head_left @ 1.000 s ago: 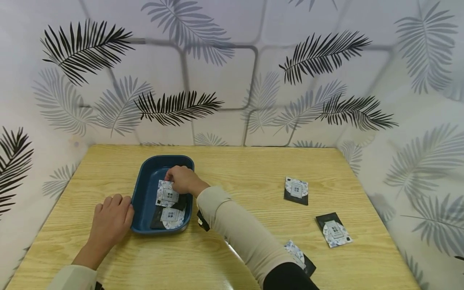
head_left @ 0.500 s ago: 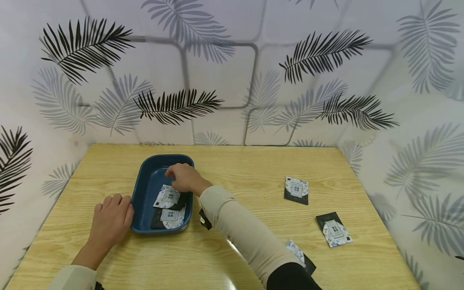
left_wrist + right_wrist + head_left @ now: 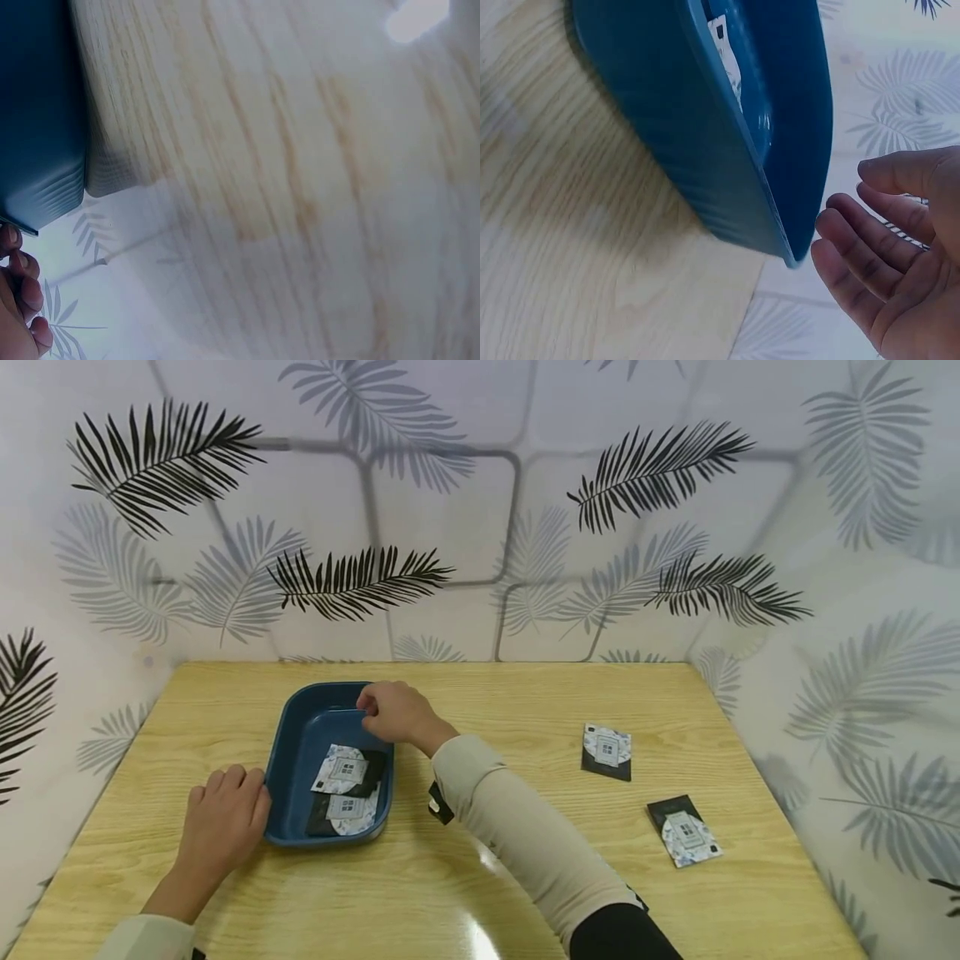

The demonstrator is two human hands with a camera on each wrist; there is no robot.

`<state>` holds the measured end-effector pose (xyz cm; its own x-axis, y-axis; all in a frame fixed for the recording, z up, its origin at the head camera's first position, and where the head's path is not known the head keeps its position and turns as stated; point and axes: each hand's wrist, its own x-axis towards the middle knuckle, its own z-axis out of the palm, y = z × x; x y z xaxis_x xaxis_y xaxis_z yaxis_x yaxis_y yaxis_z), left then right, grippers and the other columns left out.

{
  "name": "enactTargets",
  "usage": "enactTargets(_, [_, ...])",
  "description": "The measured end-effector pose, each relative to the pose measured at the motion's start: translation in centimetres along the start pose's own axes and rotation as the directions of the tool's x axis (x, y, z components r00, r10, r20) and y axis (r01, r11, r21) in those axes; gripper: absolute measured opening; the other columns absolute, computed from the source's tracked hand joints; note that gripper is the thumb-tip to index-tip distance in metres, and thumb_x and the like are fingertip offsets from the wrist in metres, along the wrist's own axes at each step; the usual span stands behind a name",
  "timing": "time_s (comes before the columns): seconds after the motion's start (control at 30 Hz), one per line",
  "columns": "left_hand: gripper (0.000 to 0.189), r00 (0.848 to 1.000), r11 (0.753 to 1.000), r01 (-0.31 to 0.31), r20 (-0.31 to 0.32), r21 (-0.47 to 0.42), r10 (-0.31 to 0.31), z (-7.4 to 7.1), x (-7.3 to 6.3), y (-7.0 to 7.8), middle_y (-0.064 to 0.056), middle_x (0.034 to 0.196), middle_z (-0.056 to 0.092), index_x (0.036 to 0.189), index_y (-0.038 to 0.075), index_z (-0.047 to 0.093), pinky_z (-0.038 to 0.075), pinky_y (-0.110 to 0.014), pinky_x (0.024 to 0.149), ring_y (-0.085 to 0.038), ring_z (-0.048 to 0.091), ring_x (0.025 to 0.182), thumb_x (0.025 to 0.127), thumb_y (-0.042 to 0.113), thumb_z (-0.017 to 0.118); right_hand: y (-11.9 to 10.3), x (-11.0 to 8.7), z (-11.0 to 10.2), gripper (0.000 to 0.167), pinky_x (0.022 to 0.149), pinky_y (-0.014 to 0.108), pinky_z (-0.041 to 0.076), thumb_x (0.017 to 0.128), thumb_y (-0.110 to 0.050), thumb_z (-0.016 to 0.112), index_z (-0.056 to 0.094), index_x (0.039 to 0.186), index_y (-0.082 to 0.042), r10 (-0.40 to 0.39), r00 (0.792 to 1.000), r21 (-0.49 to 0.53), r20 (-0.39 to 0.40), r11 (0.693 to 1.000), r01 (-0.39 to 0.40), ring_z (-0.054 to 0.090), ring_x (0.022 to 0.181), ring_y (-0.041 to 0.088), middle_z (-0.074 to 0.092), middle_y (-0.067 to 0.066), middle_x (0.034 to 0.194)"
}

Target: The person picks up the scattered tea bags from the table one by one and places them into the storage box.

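A dark blue plastic bin (image 3: 288,739) stands at the left of the table. Two flat black-and-white sachets lie inside, the upper sachet (image 3: 347,770) overlapping the lower sachet (image 3: 343,814). My left hand (image 3: 223,818) is at the bin's left rim, its fingers curled and touching the edge; the thumb's contact is partly hidden. My right hand (image 3: 401,714) hovers at the bin's far right rim. In the right wrist view that hand (image 3: 900,255) has loosely bent fingers with nothing between them, and one sachet corner (image 3: 724,49) shows inside the bin.
Two more sachets lie to the right on the wooden table (image 3: 480,793): one sachet (image 3: 607,751) farther back, the other sachet (image 3: 683,831) nearer. A dark corner of another sachet (image 3: 638,900) shows past my right sleeve. A leaf-patterned backdrop (image 3: 480,527) rises behind the table.
The upper sachet has dropped from my right hand onto the lower one and turned slightly. My right hand has moved up and right toward the bin's rim. The left hand keeps its place.
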<state>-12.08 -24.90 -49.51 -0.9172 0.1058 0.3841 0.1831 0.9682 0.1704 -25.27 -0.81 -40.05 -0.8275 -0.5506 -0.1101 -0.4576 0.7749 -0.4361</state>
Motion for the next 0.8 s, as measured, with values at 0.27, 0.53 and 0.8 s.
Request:
enactTargets(0.27, [0.019,1.000,1.000,-0.002,-0.014,-0.012,0.002,0.0,0.0,0.1,-0.008,0.078,0.043,0.080,0.008,0.046,0.021,-0.036,0.062,-0.025,0.035,0.069,0.098,0.014,0.047,1.5,-1.0,-1.5,0.028,0.088,0.031,0.054,0.098,-0.019,0.059,0.066,0.123,-0.011,0.065,0.997,0.015,-0.031,0.998,-0.064,0.069,0.103,0.018,0.072,0.003,0.115])
enactTargets(0.53, [0.019,1.000,1.000,0.004,0.004,-0.016,-0.004,-0.1,0.1,0.1,-0.008,0.080,0.045,0.081,0.009,0.047,0.022,-0.037,0.063,-0.025,0.036,0.070,0.099,0.014,0.047,3.9,-1.6,-2.2,0.027,0.089,0.037,0.055,0.097,-0.018,0.059,0.067,0.121,-0.010,0.090,0.993,0.032,-0.074,0.996,-0.088,0.069,0.103,0.022,0.072,0.007,0.114])
enactTargets(0.8, [0.019,1.000,1.000,-0.003,0.009,-0.017,0.003,-0.1,0.3,0.0,-0.009,0.080,0.045,0.081,0.008,0.048,0.023,-0.038,0.062,-0.025,0.037,0.070,0.099,0.014,0.047,6.4,-2.9,-2.8,0.029,0.089,0.039,0.055,0.096,-0.019,0.060,0.067,0.122,-0.009,0.129,0.988,0.052,-0.088,0.991,-0.124,0.068,0.103,0.024,0.071,0.008,0.115])
